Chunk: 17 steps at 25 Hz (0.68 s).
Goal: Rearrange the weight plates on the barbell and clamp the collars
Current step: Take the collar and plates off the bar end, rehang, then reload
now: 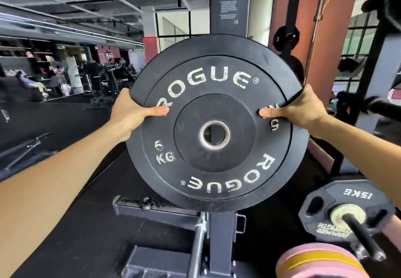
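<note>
A black 5 kg rubber plate point(217, 165) with white ROGUE lettering fills the middle of the head view, held upright in the air with its face toward me. My left hand point(130, 112) grips its left rim, thumb across the face. My right hand point(301, 110) grips the right rim, thumb also on the face. Through the plate's steel centre hole I see only the rack behind. At the lower right a black 15 kg plate point(325, 204) sits on a dark bar sleeve point(364, 238) that points toward me.
A dark grey rack upright point(230, 4) stands directly behind the plate, with its base frame point(160, 212) on the black floor below. Small plates point(286, 36) hang on pegs at the right. A pink and yellow padded thing point(319, 260) lies bottom right. Gym machines stand far left.
</note>
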Each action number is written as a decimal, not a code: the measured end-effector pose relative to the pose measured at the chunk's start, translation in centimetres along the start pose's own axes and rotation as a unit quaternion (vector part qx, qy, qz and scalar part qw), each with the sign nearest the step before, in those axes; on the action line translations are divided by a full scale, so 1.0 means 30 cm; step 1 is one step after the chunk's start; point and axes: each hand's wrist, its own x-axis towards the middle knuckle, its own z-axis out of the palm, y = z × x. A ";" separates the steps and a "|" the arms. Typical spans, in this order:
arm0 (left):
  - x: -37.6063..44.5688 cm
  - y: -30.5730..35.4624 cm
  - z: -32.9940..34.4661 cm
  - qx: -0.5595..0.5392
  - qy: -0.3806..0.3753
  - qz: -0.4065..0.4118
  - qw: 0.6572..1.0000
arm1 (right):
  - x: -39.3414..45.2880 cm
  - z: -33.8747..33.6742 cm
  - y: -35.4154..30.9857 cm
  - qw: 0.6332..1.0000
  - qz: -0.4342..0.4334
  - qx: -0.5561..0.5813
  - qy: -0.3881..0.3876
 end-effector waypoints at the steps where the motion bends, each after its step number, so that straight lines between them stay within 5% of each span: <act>1: 0.003 -0.028 -0.017 -0.002 0.003 0.000 1.000 | -0.011 0.030 0.000 1.000 -0.003 0.000 -0.002; 8: -0.160 -0.270 -0.118 -0.023 -0.008 -0.008 1.000 | -0.253 0.156 0.086 1.000 -0.001 -0.017 -0.016; 17: -0.467 -0.728 -0.145 -0.006 -0.037 0.028 0.999 | -0.649 0.356 0.461 1.000 0.007 -0.024 -0.007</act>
